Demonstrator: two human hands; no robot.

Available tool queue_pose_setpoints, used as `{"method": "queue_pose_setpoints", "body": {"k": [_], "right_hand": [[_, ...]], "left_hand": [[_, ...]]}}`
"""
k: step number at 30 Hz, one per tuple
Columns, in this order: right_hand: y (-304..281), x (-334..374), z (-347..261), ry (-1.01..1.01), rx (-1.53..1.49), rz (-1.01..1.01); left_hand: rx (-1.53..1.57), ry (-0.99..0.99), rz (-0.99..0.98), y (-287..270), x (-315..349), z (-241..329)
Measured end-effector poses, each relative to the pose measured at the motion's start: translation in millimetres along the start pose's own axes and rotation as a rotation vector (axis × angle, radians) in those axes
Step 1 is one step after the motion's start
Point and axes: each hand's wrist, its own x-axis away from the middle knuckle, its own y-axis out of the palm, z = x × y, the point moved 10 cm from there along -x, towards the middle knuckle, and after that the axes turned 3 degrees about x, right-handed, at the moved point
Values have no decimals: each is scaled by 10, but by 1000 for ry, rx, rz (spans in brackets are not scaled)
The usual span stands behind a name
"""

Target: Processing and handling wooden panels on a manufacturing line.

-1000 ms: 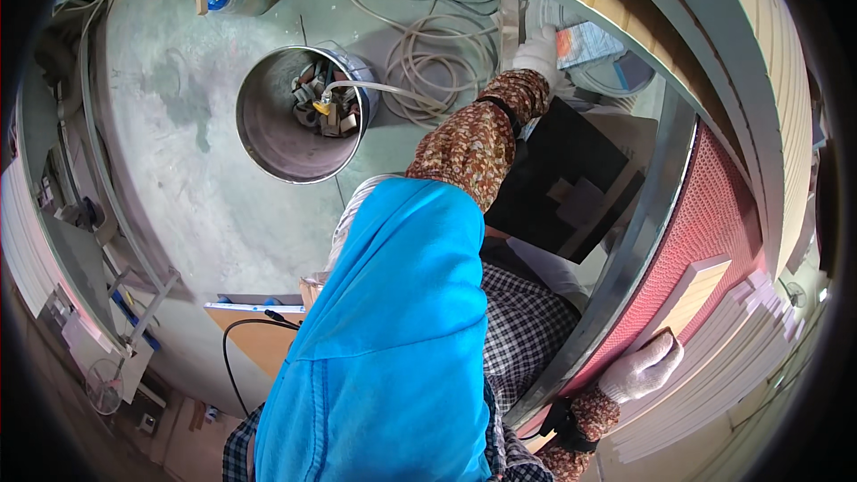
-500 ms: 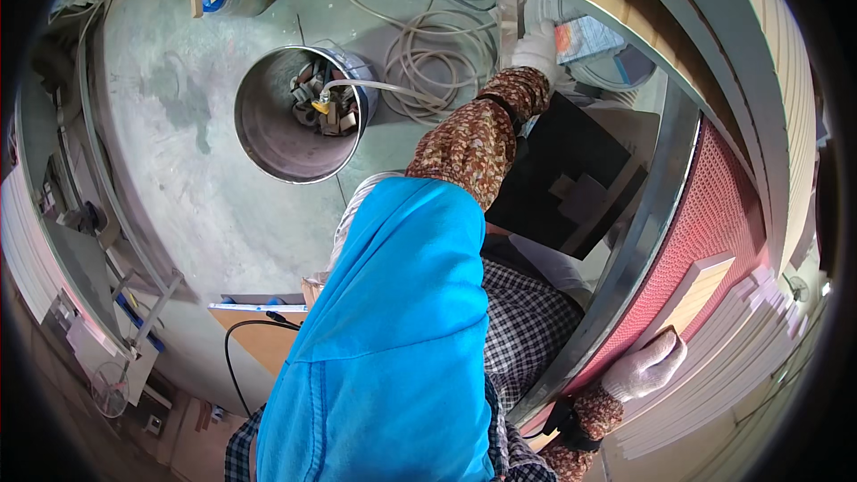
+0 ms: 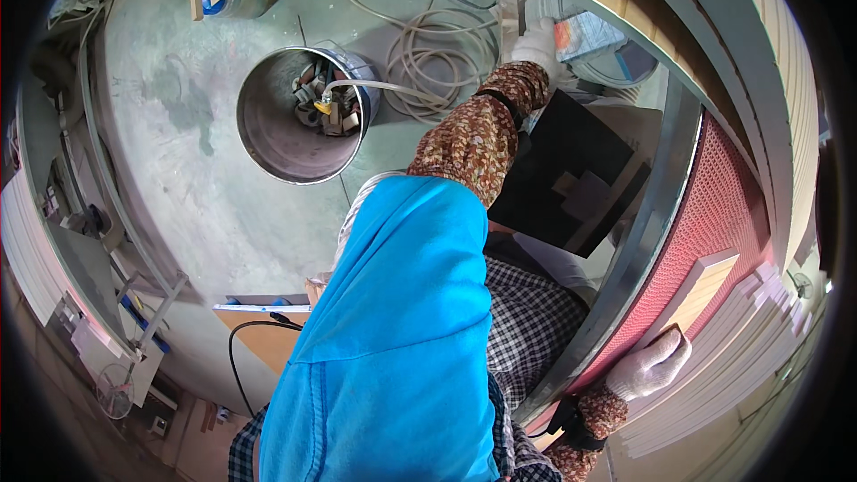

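Note:
My left hand (image 3: pixel 536 46), in a white glove, reaches far out at the end of a brown patterned sleeve. It is beside a clear round tub (image 3: pixel 616 71) with a printed blue-and-orange packet (image 3: pixel 585 36) on it, and next to an upright wooden strip (image 3: pixel 508 13). Its fingers are too indistinct to tell whether they grip anything. My right hand (image 3: pixel 647 366), also gloved, is on the right over a red textured surface (image 3: pixel 656 223). Its fingers are closed at the near end of a light wooden board (image 3: pixel 701 295).
A large round metal bin (image 3: pixel 268 138) holds scrap pieces and a hose end. Coiled hose (image 3: pixel 428 58) lies on the floor behind it. A black square panel (image 3: pixel 571 170) lies beneath my left forearm. A metal frame edge (image 3: pixel 625 277) borders the red surface; stacked boards (image 3: pixel 786 125) curve along the right.
The view has shifted slightly. Both hands stay at nearly the same places, the left by the tub and the right at the board.

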Motion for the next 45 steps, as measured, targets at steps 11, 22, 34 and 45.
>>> {"method": "queue_pose_setpoints", "body": {"k": [11, 22, 34, 45], "right_hand": [[1, -3, 34, -11, 30, -20], [-2, 3, 18, -7, 8, -11], [-2, 6, 17, -11, 12, -7], [-8, 5, 14, -3, 28, -13]], "left_hand": [[12, -17, -131, -93, 41, 59], [-15, 5, -167, -120, 63, 89], [-17, 14, -130, -87, 19, 68], [-107, -15, -41, -25, -15, 36]]}}
